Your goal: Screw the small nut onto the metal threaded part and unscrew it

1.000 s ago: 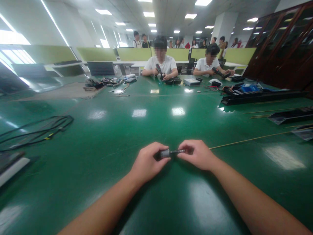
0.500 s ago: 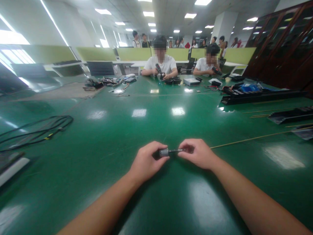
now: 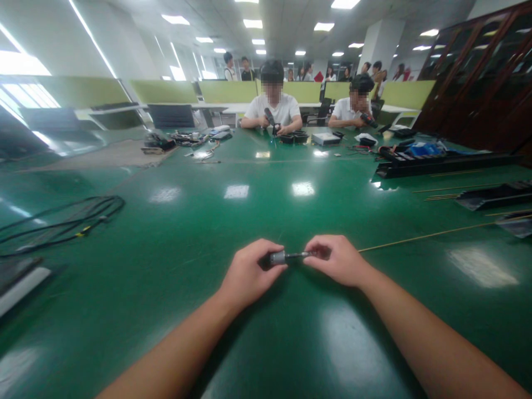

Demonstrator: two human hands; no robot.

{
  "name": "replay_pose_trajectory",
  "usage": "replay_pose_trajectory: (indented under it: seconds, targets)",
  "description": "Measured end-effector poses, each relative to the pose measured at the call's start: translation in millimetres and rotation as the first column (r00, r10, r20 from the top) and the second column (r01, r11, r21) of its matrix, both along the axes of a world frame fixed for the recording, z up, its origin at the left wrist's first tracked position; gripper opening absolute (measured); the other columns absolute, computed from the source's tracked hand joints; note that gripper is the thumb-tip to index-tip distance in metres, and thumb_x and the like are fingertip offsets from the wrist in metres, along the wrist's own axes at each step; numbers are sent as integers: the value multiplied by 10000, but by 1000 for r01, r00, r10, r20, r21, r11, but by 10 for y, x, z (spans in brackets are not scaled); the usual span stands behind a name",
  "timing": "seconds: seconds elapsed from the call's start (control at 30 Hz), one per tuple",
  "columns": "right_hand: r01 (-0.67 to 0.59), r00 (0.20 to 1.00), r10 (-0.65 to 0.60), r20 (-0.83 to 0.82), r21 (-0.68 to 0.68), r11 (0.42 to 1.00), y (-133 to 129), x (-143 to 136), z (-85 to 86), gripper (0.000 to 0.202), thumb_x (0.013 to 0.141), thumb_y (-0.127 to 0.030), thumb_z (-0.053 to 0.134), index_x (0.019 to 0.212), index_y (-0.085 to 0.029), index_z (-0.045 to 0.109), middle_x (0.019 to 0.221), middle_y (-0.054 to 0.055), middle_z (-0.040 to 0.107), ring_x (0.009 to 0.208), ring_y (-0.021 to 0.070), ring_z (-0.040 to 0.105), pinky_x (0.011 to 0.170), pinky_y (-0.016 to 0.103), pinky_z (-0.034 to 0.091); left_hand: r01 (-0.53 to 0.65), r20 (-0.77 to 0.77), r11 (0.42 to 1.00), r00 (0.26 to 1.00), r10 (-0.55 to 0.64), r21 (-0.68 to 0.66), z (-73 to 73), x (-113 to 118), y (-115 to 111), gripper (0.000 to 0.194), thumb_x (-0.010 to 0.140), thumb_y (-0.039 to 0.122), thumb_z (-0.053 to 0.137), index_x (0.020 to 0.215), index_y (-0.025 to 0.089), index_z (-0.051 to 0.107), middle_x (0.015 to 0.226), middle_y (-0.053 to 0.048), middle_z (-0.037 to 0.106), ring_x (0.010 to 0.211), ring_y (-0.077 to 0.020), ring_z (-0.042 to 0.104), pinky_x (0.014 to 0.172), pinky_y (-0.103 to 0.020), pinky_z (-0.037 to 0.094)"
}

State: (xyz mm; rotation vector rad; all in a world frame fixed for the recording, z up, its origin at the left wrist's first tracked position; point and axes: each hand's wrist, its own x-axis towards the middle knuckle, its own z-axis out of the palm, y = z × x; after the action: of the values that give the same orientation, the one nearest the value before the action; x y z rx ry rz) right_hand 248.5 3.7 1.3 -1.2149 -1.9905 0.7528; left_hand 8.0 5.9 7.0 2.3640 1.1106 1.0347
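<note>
Metal rod [image 3: 291,256] between fingers of left hand [image 3: 248,272] and right hand [image 3: 336,259].

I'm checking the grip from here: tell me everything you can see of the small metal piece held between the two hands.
The small metal piece is a short silvery cylinder with a thinner dark shaft running out of it to the right. It looks like metal, with a dull shine. It lies roughly level, just above the green table. The left hand pinches the cylinder end, and the right hand holds the shaft end, whose tip is hidden by the fingers. Finer detail is too small to tell.
</note>
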Motion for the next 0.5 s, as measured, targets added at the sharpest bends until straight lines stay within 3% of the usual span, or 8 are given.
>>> replay_pose_trajectory:
  seconds: [0.5]
  targets:
    - [5, 1000, -5, 0, -1, 1000, -2, 7, 2, 84, 793, -229, 717, 856, -174, 729, 750, 21, 709, 670, 151, 616, 622, 250, 468, -10, 4, 1000, 1000, 10, -6, -10, -10, 9, 236, 778, 206, 743, 1006, 212, 681, 967, -30, 705, 869, -178, 657, 798, -294, 528]
